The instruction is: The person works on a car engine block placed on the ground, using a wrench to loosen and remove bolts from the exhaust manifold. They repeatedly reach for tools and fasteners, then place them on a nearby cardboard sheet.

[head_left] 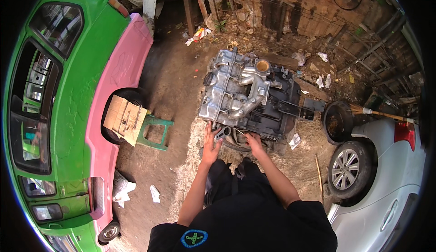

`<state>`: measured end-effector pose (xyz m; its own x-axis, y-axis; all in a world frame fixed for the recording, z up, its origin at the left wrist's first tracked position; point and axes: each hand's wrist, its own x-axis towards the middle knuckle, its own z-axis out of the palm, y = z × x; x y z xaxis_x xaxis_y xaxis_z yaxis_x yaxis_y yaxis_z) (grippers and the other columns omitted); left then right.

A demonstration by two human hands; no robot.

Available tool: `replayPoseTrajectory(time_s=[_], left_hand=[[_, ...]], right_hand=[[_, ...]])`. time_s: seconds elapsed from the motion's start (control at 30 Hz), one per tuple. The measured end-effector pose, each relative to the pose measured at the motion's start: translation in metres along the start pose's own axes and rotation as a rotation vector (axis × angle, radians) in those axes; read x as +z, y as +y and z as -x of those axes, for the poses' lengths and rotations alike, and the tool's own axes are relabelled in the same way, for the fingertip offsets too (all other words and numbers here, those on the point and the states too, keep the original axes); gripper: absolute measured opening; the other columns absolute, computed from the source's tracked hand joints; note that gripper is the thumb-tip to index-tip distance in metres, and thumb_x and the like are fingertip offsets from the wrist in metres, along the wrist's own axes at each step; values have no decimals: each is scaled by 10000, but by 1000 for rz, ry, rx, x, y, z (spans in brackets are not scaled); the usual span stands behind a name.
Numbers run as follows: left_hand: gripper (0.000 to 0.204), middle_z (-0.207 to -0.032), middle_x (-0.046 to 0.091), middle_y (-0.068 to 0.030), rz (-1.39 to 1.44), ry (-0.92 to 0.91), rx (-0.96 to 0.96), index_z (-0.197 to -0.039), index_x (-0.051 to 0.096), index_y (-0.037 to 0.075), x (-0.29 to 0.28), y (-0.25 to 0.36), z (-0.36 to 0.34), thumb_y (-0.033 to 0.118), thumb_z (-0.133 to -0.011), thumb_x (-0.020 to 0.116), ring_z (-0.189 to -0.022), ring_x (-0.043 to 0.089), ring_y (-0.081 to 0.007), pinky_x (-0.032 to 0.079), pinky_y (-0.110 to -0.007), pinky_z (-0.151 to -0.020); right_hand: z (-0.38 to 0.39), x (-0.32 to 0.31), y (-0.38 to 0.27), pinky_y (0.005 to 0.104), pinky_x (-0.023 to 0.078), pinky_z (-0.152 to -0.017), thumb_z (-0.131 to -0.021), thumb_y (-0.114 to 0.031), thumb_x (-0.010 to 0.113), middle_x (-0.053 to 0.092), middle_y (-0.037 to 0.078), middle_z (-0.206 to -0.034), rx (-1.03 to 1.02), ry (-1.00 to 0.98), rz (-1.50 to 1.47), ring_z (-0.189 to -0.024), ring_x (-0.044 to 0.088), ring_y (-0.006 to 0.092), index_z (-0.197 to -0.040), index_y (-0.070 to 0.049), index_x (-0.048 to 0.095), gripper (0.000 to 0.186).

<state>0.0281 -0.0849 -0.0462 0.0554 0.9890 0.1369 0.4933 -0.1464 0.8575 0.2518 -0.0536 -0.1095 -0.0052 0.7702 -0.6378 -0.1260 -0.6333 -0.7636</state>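
A large engine (pixel 240 93), with silver castings on its left and top and black parts on its right, sits on the ground in front of me. My left hand (pixel 210 146) is at its near left edge, fingers stretched forward and thumb apart. Right beside those fingers is a grey metal arm-like part (pixel 222 133) with a round end; whether the thumb touches it is unclear. My right hand (pixel 254 143) has its fingers curled at the engine's near side, by a thin light-coloured piece. What these fingers grip is too small to make out. A dark curved ring shows below the engine between both hands.
A green and pink van (pixel 116 56) stands at left, a silver car (pixel 386 161) at right. By the van's wheel, cardboard (pixel 125 119) with slim parts lies on a green stool (pixel 156 133). A black tub (pixel 337 121) sits right of the engine. Paper scraps litter the ground.
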Motion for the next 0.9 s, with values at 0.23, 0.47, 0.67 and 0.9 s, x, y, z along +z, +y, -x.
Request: replayPoseTrajectory(time_s=[0.23,0.47,0.67,0.9], left_hand=[[440,-1639,179,-176,1,3,15,-1365,554,48,0,-2,-1,167,-943,594,-1524,125,-354,169,-453,-1210],[438,-1646,153,-174,-1,23,24,-1368,550,41,5,-4,0,134,-942,592,-1525,114,-354,170,-458,-1209],[454,-1643,162,-180,2,29,38,-1373,546,41,5,-2,0,109,-927,596,-1524,118,-357,162,-455,-1211],[443,-1637,179,-184,2,36,39,-1366,550,44,3,-1,-1,126,-933,586,-1520,129,-361,150,-459,-1213]], right_hand=[[-2,5,9,344,461,-635,-993,-209,555,504,16,-750,-70,56,-43,-666,486,143,-948,13,667,252],[15,11,-22,370,526,-682,-978,-153,550,565,22,-776,246,-75,-466,-683,547,162,-957,-20,618,151],[34,67,-49,394,565,-701,-982,-113,526,639,64,-836,266,-149,-588,-689,590,174,-945,-34,600,115],[49,63,-30,414,575,-698,-962,-59,530,636,94,-880,237,-108,-516,-691,585,188,-1042,-29,578,98]])
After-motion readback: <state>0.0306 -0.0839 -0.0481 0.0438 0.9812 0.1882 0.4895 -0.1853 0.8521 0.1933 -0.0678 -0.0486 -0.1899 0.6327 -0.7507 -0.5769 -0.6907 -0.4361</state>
